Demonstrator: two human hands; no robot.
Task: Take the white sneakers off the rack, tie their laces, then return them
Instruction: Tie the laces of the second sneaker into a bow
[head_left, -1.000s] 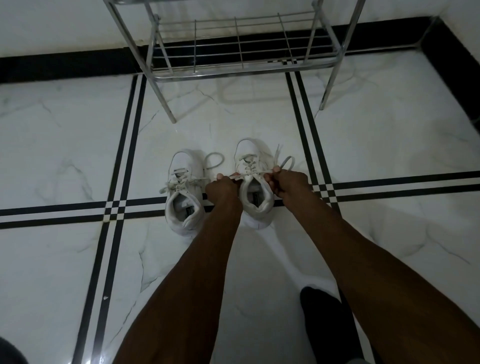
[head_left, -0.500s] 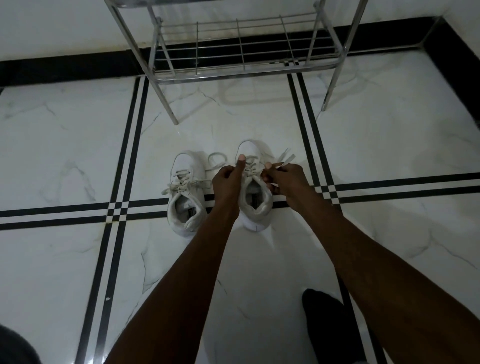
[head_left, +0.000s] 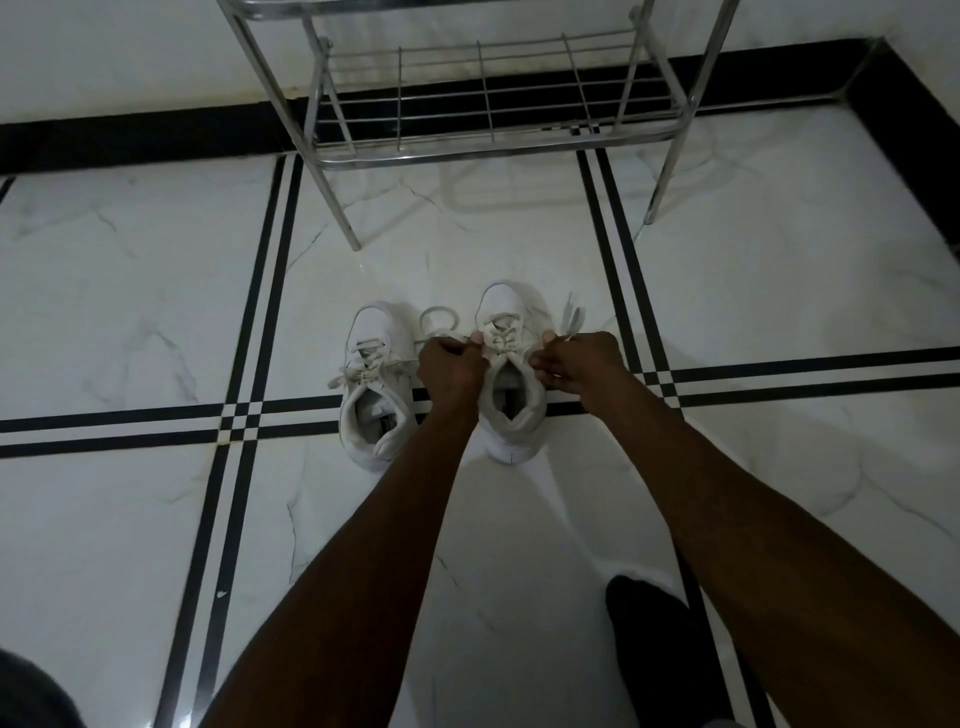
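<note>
Two white sneakers stand side by side on the floor, toes pointing at the rack. The left sneaker (head_left: 371, 384) has a tied bow across its tongue. Over the right sneaker (head_left: 511, 384), my left hand (head_left: 449, 369) pinches a lace loop on its left side. My right hand (head_left: 582, 364) grips the other lace on its right side, with the lace ends sticking up beyond the fingers. Both hands pull the laces (head_left: 498, 338) apart across the tongue.
A metal wire shoe rack (head_left: 493, 140) stands against the wall, its lowest shelf bare. The floor is white marble with black inlay stripes (head_left: 260, 312). My dark-socked foot (head_left: 660, 654) rests at the lower right. A black skirting runs along the wall.
My hands drew together over the right sneaker's tongue half a second ago, and have now spread apart again, pulling the laces sideways. The left sneaker has not moved.
</note>
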